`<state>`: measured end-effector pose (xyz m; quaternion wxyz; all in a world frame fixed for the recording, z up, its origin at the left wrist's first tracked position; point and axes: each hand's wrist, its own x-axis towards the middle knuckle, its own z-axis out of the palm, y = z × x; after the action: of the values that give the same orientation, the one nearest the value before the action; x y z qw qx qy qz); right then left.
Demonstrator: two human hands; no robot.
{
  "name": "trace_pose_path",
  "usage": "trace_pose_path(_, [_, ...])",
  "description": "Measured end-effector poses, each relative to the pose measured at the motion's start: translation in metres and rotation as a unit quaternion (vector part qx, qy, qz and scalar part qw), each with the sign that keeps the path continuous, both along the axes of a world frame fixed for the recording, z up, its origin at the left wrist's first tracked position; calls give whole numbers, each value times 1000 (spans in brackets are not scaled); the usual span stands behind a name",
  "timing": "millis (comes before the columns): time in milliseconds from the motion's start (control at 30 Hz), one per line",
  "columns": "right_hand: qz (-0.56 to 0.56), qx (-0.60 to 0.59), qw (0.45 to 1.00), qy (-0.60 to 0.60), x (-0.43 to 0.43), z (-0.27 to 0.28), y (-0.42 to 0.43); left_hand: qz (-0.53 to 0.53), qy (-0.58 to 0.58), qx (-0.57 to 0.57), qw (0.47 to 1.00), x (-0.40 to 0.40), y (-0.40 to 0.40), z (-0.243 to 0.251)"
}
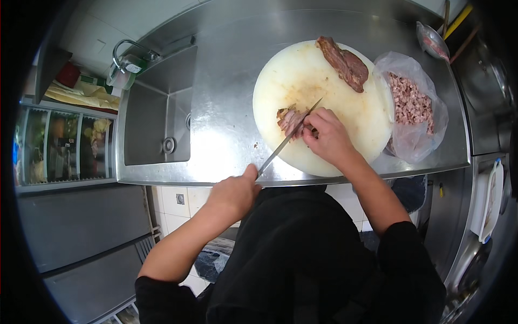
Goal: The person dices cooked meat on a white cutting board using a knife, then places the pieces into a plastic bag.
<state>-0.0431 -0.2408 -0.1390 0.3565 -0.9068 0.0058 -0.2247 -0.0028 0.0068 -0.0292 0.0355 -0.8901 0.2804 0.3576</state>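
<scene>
A kitchen knife (pixel 279 149) lies slantwise over the round white cutting board (pixel 275 77), its handle in my left hand (pixel 234 194) near the counter's front edge. Under and beside the blade is a small pile of sliced cooked meat (pixel 288 120). My right hand (pixel 328 137) has its fingers curled on the meat at the right of the blade and covers part of it. A larger brown piece of cooked meat (pixel 344 65) rests at the board's far right. Right of the board, a clear plastic bag (pixel 421 148) stands open with diced meat (pixel 410 103) inside.
The stainless steel counter (pixel 226 81) has a sink (pixel 158 121) with a curved faucet (pixel 121 48) on the left. A metal ladle (pixel 433 42) lies at the back right corner. A glass-topped refrigerator (pixel 64 141) stands further left. Below the counter hangs a black bag (pixel 408 192).
</scene>
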Motion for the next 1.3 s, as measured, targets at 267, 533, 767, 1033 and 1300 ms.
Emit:
trace_pose_path(267, [-29, 12, 999, -32, -3, -4, -5, -11, -7, -22, 1000, 9, -12, 25])
trace_pose_path(533, [34, 52, 998, 21, -6, 11, -7, 4, -23, -56, 998, 18, -22, -5])
trace_pose_path(767, [0, -10, 1000, 13, -11, 5, -19, -20, -9, 11, 1000, 0, -12, 17])
trace_pose_path(1033, [9, 41, 999, 28, -21, 27, -17, -5, -45, -61, 997, 9, -13, 14])
trace_pose_path(1300, [37, 12, 998, 47, -25, 9, -17, -6, -10, -20, 1000, 5, -21, -4])
